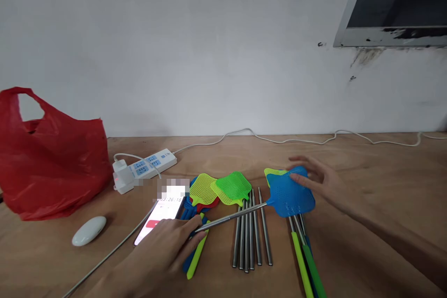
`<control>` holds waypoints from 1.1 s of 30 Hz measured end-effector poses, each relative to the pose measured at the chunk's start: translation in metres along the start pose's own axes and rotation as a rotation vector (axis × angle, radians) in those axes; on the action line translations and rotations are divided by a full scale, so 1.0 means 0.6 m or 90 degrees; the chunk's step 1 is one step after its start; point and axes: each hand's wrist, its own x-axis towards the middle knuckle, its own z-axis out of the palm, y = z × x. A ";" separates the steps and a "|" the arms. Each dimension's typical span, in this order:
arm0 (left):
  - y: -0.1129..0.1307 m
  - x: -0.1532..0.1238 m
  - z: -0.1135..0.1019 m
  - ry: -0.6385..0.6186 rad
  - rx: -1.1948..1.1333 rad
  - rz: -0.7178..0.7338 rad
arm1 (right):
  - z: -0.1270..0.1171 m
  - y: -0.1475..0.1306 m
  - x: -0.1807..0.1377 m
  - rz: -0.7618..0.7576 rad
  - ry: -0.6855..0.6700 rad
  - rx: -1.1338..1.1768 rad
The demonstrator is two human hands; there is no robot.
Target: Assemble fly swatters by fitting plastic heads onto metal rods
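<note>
A person is working at a wooden counter (pixel 366 186), where a row of steel rods (pixel 246 237) is lying with the near ends pointing toward the wearer. A blue flyswatter (pixel 291 195) is spanning the row, its long axis sloping up from near left to far right, its shaft passing over the rods and its head hanging just beyond their right side. Left of the row, the left hand (pixel 171 244) is pinching the shaft's bare end between thumb and fingers. Right of the row, the right hand (pixel 323 179) is lying nearer the head, its thumb touching the blue mesh; whether its fingers, partly hidden behind, are gripping cannot be told. A green mesh head (pixel 234 186) is covering the row's far end. A green handle (pixel 314 272) is resting to the row's right, while a lit phone (pixel 164 214) is lying to its left.
</note>
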 end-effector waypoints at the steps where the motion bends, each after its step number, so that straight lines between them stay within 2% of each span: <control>1: 0.001 0.001 0.003 0.004 -0.010 -0.006 | 0.000 0.002 -0.002 0.108 -0.048 0.094; 3: 0.004 0.003 0.006 0.004 -0.026 -0.012 | 0.004 0.004 -0.008 0.245 -0.151 0.229; 5: 0.005 0.005 0.004 -0.005 -0.042 -0.005 | 0.010 0.006 -0.014 0.273 -0.171 0.298; 8: -0.004 0.003 -0.004 -0.003 -0.044 -0.002 | 0.012 0.009 -0.019 0.273 -0.116 0.346; 14: -0.020 -0.012 -0.006 0.044 -0.031 0.002 | 0.013 0.014 -0.027 0.307 -0.073 0.385; 21: -0.005 -0.023 -0.002 0.030 -0.100 -0.036 | 0.035 0.020 -0.038 0.304 0.020 0.395; 26: 0.006 -0.020 -0.015 0.036 -0.121 -0.034 | 0.038 0.007 -0.038 0.298 0.012 0.385; 30: 0.022 -0.014 -0.016 0.044 -0.128 -0.011 | 0.064 -0.002 -0.050 0.282 0.008 0.381; 33: 0.026 -0.007 -0.004 0.048 -0.129 0.005 | 0.087 0.003 -0.060 0.263 0.056 0.345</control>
